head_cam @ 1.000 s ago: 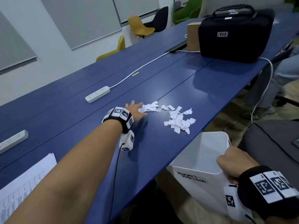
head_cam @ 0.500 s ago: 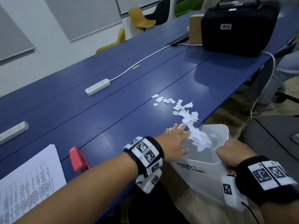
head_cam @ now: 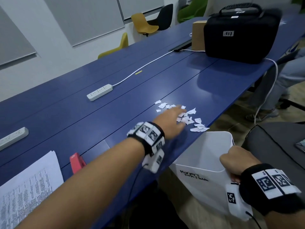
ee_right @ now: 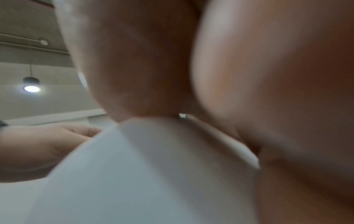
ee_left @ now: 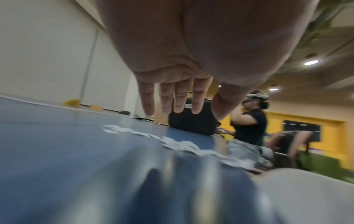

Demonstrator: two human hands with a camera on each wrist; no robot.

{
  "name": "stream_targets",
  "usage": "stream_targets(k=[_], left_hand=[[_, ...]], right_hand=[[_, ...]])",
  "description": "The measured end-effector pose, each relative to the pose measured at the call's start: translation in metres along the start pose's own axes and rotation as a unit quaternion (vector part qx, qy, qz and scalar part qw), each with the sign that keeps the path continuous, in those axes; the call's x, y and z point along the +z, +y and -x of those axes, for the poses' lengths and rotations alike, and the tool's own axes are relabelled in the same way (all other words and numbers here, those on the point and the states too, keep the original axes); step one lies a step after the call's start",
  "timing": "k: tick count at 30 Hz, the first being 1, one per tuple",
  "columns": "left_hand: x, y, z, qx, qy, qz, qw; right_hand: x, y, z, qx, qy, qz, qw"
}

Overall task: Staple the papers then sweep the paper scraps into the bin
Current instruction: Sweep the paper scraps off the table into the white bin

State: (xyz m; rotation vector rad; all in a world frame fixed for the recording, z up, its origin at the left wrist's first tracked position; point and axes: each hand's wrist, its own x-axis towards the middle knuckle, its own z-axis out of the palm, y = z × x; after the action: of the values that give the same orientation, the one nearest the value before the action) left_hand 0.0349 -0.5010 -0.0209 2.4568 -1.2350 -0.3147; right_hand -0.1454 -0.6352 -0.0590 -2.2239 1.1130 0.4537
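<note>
White paper scraps (head_cam: pixel 189 119) lie scattered on the blue table (head_cam: pixel 115 123) near its right edge; in the left wrist view the paper scraps (ee_left: pixel 178 144) lie ahead of the palm. My left hand (head_cam: pixel 171 120) reaches over them with its fingers (ee_left: pixel 178 100) straight, holding nothing. Below the table edge hangs the white bin (head_cam: pixel 203 164), tilted toward the table, and my right hand (head_cam: pixel 237 162) grips its rim; the bin wall (ee_right: pixel 134 174) fills the right wrist view. A red stapler (head_cam: pixel 76 162) and the printed papers (head_cam: pixel 28 189) lie at the near left.
Two white power strips (head_cam: pixel 99 92) lie further left on the table, one with a cord running back. A black case (head_cam: pixel 239 32) and a cardboard box (head_cam: pixel 198 34) stand at the far right. A seated person's legs (head_cam: pixel 288 75) and chairs are beside the table.
My left hand swept some scraps off the edge into the bin, then moved back out over the scraps still on the table. The right hand kept hold of the bin.
</note>
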Motion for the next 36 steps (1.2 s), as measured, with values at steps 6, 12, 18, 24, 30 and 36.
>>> stream_targets(k=[6, 12, 18, 24, 30, 36], left_hand=[[-0.032, -0.068, -0.058, -0.157, -0.026, -0.077, 0.984], [-0.019, -0.075, -0.08, -0.189, -0.106, -0.111, 0.97], [0.002, -0.04, -0.058, -0.075, -0.167, -0.129, 0.975], [0.036, 0.02, -0.015, 0.053, -0.221, -0.126, 0.966], [0.052, 0.063, 0.025, 0.132, -0.269, -0.093, 0.95], [0.026, 0.048, -0.012, 0.075, -0.082, 0.009, 0.994]], right_hand=[[-0.001, 0.005, -0.008, 0.012, 0.014, -0.013, 1.0], [-0.009, 0.006, -0.016, 0.047, 0.035, -0.038, 0.998], [-0.014, 0.011, -0.02, 0.056, 0.051, -0.039, 0.996], [-0.01, 0.014, -0.027, 0.052, 0.032, -0.049, 0.997], [-0.016, 0.012, -0.025, 0.042, 0.028, -0.053, 0.997], [-0.015, 0.014, -0.025, 0.048, 0.031, -0.058, 0.997]])
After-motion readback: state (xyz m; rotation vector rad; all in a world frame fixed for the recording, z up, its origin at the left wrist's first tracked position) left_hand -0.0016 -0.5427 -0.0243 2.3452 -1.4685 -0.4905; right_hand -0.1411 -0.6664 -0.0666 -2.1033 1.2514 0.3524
